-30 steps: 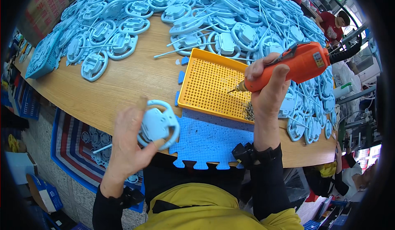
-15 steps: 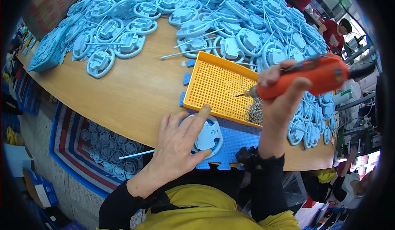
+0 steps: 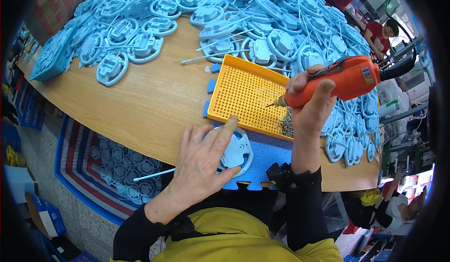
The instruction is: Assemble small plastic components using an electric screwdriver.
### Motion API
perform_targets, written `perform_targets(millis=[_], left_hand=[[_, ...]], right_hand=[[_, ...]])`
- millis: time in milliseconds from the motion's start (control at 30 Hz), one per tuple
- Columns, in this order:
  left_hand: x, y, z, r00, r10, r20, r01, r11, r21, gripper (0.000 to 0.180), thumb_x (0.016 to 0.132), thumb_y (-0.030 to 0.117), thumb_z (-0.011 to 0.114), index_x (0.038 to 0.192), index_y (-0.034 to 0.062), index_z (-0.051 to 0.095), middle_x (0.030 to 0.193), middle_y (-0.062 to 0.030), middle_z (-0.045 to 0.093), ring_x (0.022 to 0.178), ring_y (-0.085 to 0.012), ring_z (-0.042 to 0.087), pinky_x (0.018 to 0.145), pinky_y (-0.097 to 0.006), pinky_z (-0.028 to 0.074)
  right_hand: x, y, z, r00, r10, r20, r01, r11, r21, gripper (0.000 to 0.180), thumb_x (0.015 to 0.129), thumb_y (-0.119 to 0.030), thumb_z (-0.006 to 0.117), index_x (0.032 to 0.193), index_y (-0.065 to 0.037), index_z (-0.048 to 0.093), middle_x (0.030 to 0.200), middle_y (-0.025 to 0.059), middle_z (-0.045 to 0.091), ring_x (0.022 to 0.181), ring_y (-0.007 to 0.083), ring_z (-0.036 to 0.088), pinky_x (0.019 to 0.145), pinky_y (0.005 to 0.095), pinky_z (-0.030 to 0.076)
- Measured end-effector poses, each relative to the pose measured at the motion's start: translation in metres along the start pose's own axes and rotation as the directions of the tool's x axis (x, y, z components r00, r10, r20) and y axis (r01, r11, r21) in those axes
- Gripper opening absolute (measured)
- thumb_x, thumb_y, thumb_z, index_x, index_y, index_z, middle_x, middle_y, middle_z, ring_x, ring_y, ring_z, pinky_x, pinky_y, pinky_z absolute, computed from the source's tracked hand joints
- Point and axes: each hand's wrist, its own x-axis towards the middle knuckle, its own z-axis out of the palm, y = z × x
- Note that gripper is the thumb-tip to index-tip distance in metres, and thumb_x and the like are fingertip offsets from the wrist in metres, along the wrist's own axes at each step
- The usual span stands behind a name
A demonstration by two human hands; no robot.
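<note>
From my end I take the one yellow tray (image 3: 241, 91) as landmark; just to its near side, on one blue foam mat (image 3: 265, 161), lies one light-blue wheel-shaped part (image 3: 233, 151), and my left hand (image 3: 201, 156) is spread across it, index finger along the top, thumb at the near rim; one thin rod (image 3: 153, 175) juts out leftward from beneath that hand; my right hand (image 3: 311, 105) is wrapped around one orange power screwdriver (image 3: 349, 80) over the tray's right side, its single bit (image 3: 269, 105) aimed left above the perforated floor; one heap of small screws (image 3: 287, 123), too fine to count, fills the tray's near right corner; beyond the tray, one big pile of similar wheels (image 3: 281, 41), overlapping past counting, covers the surface (image 3: 126, 107); well left of the tray I count one blue basket (image 3: 49, 72) and one cardboard box (image 3: 58, 6).
</note>
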Motion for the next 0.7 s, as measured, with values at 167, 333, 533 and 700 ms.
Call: perform_targets(millis=[167, 333, 533, 700], left_hand=[[0.001, -0.002, 0.002, 1.000, 0.000, -0.004, 0.000, 0.999, -0.041, 0.092, 0.065, 0.021, 0.079, 0.142, -0.0002, 0.035, 0.105, -0.0177, 0.055, 0.105, -0.0335, 0.048, 0.098, -0.050, 0.031], [0.002, -0.004, 0.002, 1.000, 0.004, -0.001, -0.004, 1.000, -0.029, 0.092, 0.065, 0.022, 0.080, 0.142, 0.0000, 0.034, 0.106, -0.0175, 0.055, 0.105, -0.0335, 0.048, 0.098, -0.050, 0.031], [0.001, -0.004, 0.002, 1.000, 0.001, -0.009, -0.002, 0.999, -0.042, 0.093, 0.064, 0.022, 0.080, 0.142, 0.0001, 0.034, 0.105, -0.0167, 0.055, 0.104, -0.0333, 0.048, 0.097, -0.048, 0.032], [-0.001, 0.000, 0.001, 1.000, -0.004, -0.029, 0.003, 1.000, -0.023, 0.094, 0.062, 0.020, 0.080, 0.142, 0.0000, 0.035, 0.104, -0.0158, 0.056, 0.103, -0.0330, 0.048, 0.094, -0.045, 0.034]], right_hand=[[0.003, 0.002, 0.000, 1.000, 0.012, -0.006, -0.013, 1.000, -0.020, 0.056, 0.083, -0.058, 0.062, 0.099, -0.006, 0.051, 0.068, 0.0034, 0.054, 0.061, 0.0147, 0.052, 0.059, 0.0300, 0.042], [0.004, 0.006, -0.002, 0.999, 0.044, -0.026, -0.045, 0.999, -0.014, 0.056, 0.081, -0.059, 0.063, 0.097, -0.007, 0.051, 0.068, 0.0032, 0.054, 0.061, 0.0150, 0.052, 0.059, 0.0300, 0.043], [0.003, 0.005, -0.001, 0.998, 0.054, -0.017, -0.054, 0.998, -0.013, 0.057, 0.080, -0.060, 0.064, 0.098, -0.007, 0.051, 0.069, 0.0033, 0.054, 0.061, 0.0151, 0.052, 0.060, 0.0303, 0.043], [0.002, -0.014, 0.001, 0.999, -0.014, -0.033, 0.015, 0.999, 0.039, 0.061, 0.079, -0.062, 0.064, 0.098, -0.005, 0.051, 0.069, 0.0044, 0.054, 0.060, 0.0155, 0.054, 0.056, 0.0294, 0.044]])
